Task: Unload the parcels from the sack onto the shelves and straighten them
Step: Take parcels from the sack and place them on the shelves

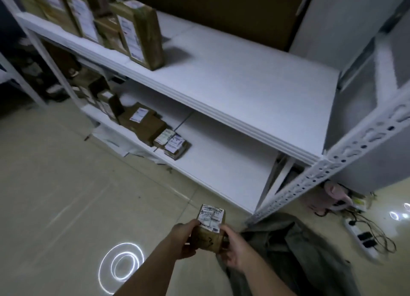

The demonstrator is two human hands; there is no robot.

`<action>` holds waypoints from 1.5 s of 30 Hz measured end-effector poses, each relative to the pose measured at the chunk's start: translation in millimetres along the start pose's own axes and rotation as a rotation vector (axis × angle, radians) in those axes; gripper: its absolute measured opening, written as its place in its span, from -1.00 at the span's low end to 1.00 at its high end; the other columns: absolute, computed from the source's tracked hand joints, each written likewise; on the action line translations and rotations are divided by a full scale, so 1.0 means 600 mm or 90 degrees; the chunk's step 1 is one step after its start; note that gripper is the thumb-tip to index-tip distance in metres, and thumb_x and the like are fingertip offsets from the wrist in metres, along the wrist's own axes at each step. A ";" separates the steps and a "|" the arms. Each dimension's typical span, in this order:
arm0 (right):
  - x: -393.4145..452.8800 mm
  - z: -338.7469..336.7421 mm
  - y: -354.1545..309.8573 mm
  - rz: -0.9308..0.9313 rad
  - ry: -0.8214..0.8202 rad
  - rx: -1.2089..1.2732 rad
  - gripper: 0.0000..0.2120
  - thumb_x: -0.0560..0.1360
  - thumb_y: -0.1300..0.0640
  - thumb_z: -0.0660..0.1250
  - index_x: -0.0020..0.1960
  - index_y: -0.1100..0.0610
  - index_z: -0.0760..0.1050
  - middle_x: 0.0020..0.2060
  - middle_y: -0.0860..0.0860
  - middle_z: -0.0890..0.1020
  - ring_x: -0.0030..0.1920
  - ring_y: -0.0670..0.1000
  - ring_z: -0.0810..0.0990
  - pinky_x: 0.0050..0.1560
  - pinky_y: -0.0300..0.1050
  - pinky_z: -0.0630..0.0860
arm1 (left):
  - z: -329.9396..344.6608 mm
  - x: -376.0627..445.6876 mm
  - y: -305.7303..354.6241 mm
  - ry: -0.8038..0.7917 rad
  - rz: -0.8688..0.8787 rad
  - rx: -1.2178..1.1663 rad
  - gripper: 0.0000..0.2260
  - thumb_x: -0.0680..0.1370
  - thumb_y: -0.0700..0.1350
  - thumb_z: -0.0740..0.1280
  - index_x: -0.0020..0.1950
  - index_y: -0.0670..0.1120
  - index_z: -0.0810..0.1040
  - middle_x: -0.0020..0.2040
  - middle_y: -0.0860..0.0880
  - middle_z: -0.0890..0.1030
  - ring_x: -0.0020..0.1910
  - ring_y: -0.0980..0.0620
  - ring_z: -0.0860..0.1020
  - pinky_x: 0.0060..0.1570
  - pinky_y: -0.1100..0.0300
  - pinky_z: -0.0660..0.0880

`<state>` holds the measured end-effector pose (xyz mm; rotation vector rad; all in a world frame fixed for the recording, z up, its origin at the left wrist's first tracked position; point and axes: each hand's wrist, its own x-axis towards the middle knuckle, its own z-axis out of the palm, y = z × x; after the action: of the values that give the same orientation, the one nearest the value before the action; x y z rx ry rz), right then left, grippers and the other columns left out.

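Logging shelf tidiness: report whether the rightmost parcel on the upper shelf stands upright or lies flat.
Upright. The rightmost parcel stands on its narrow edge on the upper shelf, label facing outward, leaning slightly against its neighbours.

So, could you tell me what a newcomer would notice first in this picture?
Probably the small labelled parcel gripped between the left hand and right hand, low in the middle above the floor. Next, the white shelves behind, with parcels clustered at their left end, and the grey sack on the floor at lower right.
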<state>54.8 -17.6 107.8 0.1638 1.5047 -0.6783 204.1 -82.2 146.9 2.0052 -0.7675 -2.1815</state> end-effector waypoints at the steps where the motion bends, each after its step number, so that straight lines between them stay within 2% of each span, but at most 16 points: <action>1: -0.003 0.047 0.002 0.000 0.010 0.010 -0.68 0.45 -0.10 0.39 0.00 0.14 0.57 -0.29 0.10 0.56 -0.40 0.00 0.48 -0.55 -0.33 0.34 | -0.044 0.000 0.015 -0.002 0.003 0.003 -0.71 0.50 0.01 0.39 0.03 -0.20 0.51 -0.06 -0.24 0.55 -0.23 -0.12 0.52 -0.32 0.16 0.47; 5: -0.011 0.189 -0.001 -0.019 0.018 0.031 -0.68 0.44 -0.12 0.39 -0.05 0.14 0.56 -0.27 0.10 0.58 -0.36 0.00 0.49 -0.50 -0.30 0.35 | -0.175 -0.010 0.060 0.012 0.016 0.011 -0.74 0.52 0.02 0.36 -0.05 -0.16 0.44 -0.10 -0.19 0.52 -0.25 -0.09 0.51 -0.31 0.16 0.46; 9: -0.021 0.295 -0.032 -0.059 0.035 0.012 -0.66 0.45 -0.13 0.38 0.05 0.11 0.57 -0.24 0.07 0.59 -0.32 -0.01 0.54 -0.48 -0.30 0.40 | -0.274 -0.016 0.115 0.000 0.002 0.007 -0.76 0.53 0.05 0.33 -0.03 -0.12 0.49 -0.09 -0.17 0.56 -0.25 -0.07 0.55 -0.28 0.19 0.49; 13: -0.005 0.352 -0.078 -0.066 0.053 0.020 -0.69 0.45 -0.15 0.37 -0.02 0.09 0.58 -0.41 0.01 0.62 -0.41 -0.05 0.55 -0.47 -0.30 0.41 | -0.328 -0.004 0.180 -0.022 0.014 0.031 -0.74 0.51 0.06 0.33 0.02 -0.12 0.54 -0.16 -0.14 0.60 -0.31 -0.05 0.57 -0.28 0.22 0.51; 17: 0.026 0.400 -0.123 -0.053 0.044 0.032 -0.69 0.45 -0.16 0.35 -0.07 0.10 0.56 -0.47 -0.01 0.61 -0.37 -0.03 0.54 -0.38 -0.27 0.41 | -0.363 0.034 0.243 -0.025 0.016 0.053 -0.76 0.52 0.04 0.33 -0.08 -0.14 0.54 -0.21 -0.14 0.58 -0.34 -0.05 0.54 -0.30 0.24 0.47; 20: 0.062 0.420 -0.157 -0.048 0.047 0.044 -0.68 0.44 -0.16 0.37 -0.09 0.11 0.55 -0.39 0.02 0.61 -0.31 0.00 0.52 -0.29 -0.20 0.38 | -0.373 0.073 0.287 -0.027 0.012 0.073 -0.75 0.53 0.05 0.34 -0.11 -0.15 0.53 -0.22 -0.13 0.58 -0.33 -0.05 0.53 -0.29 0.23 0.45; 22: 0.097 0.427 -0.185 -0.050 0.052 0.054 -0.68 0.44 -0.16 0.37 -0.09 0.11 0.54 -0.31 0.05 0.59 -0.28 0.02 0.51 -0.26 -0.19 0.37 | -0.374 0.115 0.315 -0.024 0.010 0.089 -0.73 0.53 0.05 0.34 -0.03 -0.17 0.53 -0.15 -0.15 0.58 -0.31 -0.05 0.54 -0.30 0.22 0.45; 29: 0.245 0.440 -0.261 -0.085 0.093 0.069 -0.67 0.51 -0.17 0.30 -0.09 0.11 0.51 -0.28 0.05 0.58 -0.34 0.00 0.51 -0.35 -0.25 0.32 | -0.364 0.303 0.388 -0.049 0.027 0.120 -0.61 0.54 0.04 0.34 0.18 -0.24 0.51 0.07 -0.23 0.58 -0.31 -0.09 0.57 -0.34 0.21 0.46; 33: 0.371 0.439 -0.282 -0.115 0.131 0.068 -0.64 0.53 -0.17 0.27 -0.07 0.15 0.52 -0.31 0.07 0.59 -0.40 0.00 0.50 -0.38 -0.24 0.21 | -0.353 0.450 0.395 -0.067 0.058 0.142 -0.62 0.53 0.03 0.36 0.15 -0.27 0.52 -0.01 -0.23 0.59 -0.33 -0.12 0.58 -0.44 0.24 0.45; 36: 0.493 0.432 -0.291 -0.194 0.169 0.073 -0.66 0.56 -0.13 0.27 -0.16 0.15 0.50 -0.30 0.11 0.58 -0.41 0.04 0.48 -0.43 -0.26 0.14 | -0.336 0.575 0.386 -0.069 0.094 0.140 -0.71 0.55 0.02 0.34 0.02 -0.22 0.54 -0.10 -0.19 0.61 -0.33 -0.11 0.58 -0.46 0.24 0.44; 38: 0.570 0.421 -0.298 -0.254 0.213 0.066 -0.63 0.56 -0.09 0.28 -0.20 0.21 0.46 -0.37 0.12 0.53 -0.47 0.02 0.44 -0.47 -0.31 0.14 | -0.325 0.646 0.380 -0.091 0.120 0.138 -0.75 0.56 0.02 0.32 -0.06 -0.19 0.51 -0.17 -0.18 0.60 -0.35 -0.09 0.55 -0.43 0.22 0.46; 40: 0.647 0.412 -0.293 -0.332 0.259 0.078 -0.67 0.57 -0.01 0.30 -0.15 0.28 0.42 -0.45 0.11 0.47 -0.55 -0.02 0.40 -0.57 -0.34 0.19 | -0.314 0.711 0.369 -0.118 0.159 0.142 -0.75 0.56 0.01 0.31 -0.10 -0.18 0.47 -0.21 -0.16 0.58 -0.37 -0.07 0.52 -0.38 0.20 0.49; 42: 0.710 0.400 -0.289 -0.402 0.292 0.120 -0.75 0.58 0.08 0.30 -0.09 0.29 0.41 -0.53 0.07 0.44 -0.62 -0.07 0.37 -0.60 -0.31 0.23 | -0.300 0.764 0.360 -0.128 0.192 0.145 -0.74 0.56 0.03 0.33 -0.09 -0.17 0.47 -0.16 -0.15 0.60 -0.31 -0.10 0.54 -0.33 0.17 0.53; 45: 0.773 0.382 -0.288 -0.448 0.320 0.124 -0.76 0.59 0.10 0.27 -0.08 0.29 0.42 -0.55 0.04 0.42 -0.59 -0.03 0.35 -0.54 -0.25 0.28 | -0.281 0.812 0.344 -0.125 0.225 0.121 -0.73 0.56 0.02 0.33 0.06 -0.19 0.50 -0.08 -0.17 0.58 -0.18 -0.14 0.55 -0.15 0.05 0.59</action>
<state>128.9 -416.1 -257.6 -0.0655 1.9940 -1.4266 240.8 -500.7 -215.7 1.5829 -1.2888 -2.1783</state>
